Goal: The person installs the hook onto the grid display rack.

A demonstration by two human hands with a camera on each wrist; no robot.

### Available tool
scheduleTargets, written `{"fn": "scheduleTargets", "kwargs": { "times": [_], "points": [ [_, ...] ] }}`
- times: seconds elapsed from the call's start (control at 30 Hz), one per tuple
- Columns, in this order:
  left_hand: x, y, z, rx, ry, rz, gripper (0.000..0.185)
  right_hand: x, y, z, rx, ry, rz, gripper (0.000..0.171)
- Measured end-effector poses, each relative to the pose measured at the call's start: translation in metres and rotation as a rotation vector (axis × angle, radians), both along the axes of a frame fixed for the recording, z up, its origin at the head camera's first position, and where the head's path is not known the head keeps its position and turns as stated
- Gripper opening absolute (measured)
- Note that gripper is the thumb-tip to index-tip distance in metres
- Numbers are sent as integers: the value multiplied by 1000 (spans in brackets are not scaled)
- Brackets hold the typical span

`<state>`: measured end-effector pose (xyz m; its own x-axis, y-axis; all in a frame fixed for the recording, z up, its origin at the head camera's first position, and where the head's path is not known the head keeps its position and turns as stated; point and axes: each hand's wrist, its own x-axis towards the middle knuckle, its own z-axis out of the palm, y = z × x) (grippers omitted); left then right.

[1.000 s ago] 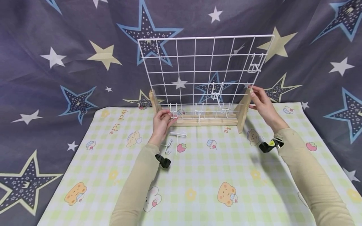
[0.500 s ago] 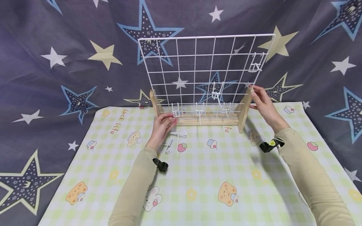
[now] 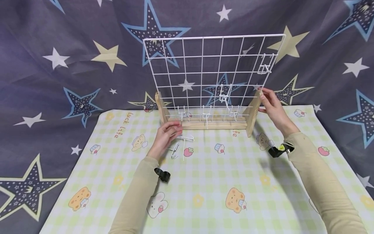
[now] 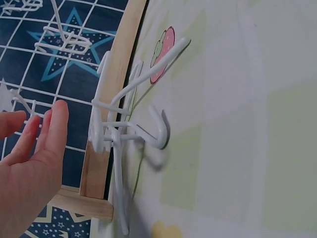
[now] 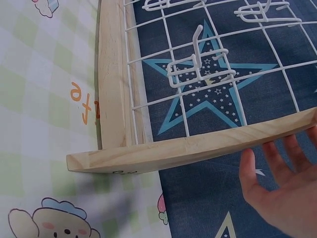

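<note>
A white wire grid [image 3: 201,71] stands in a wooden stand [image 3: 210,125] at the back of the mat. White hooks hang on it: one at the top right [image 3: 266,66], one in the middle [image 3: 223,94], and a few along the bottom row [image 3: 205,115]. My left hand [image 3: 168,131] hovers with straight fingers, holding nothing, just left of loose hooks [image 3: 184,143] on the mat; in the wrist view the left hand [image 4: 34,158] is beside these hooks [image 4: 129,129]. My right hand [image 3: 270,104] is at the top of the right upright [image 3: 252,110], fingers straight [image 5: 287,188].
A checked mat with cartoon prints [image 3: 204,182] covers the table. Star-patterned cloth [image 3: 58,65] hangs behind and drapes at both sides. Black straps sit on both wrists [image 3: 162,174].
My left hand has drawn back from the grid's bottom-left hook and down toward the loose hooks on the mat. The right hand stays at the upright.
</note>
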<state>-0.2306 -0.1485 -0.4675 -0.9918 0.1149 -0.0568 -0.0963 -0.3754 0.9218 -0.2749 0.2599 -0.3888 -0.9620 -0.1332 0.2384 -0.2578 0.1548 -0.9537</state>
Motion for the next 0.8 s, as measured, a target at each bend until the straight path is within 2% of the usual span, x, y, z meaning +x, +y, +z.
{"fn": "scheduleTargets", "kwargs": {
  "times": [0.17, 0.47, 0.6, 0.8],
  "points": [
    [2, -2, 1, 0, 2, -11, 35, 1, -1, 0, 2, 1, -5, 47],
    [3, -3, 0, -98, 36, -22, 32, 2, 0, 1, 5, -1, -8, 46],
    [2, -5, 0, -229, 88, -34, 31, 1, 0, 0, -15, -4, 5, 43],
    [1, -4, 3, -539, 239, -40, 27, 0, 1, 0, -27, -7, 6, 43]
  ]
}}
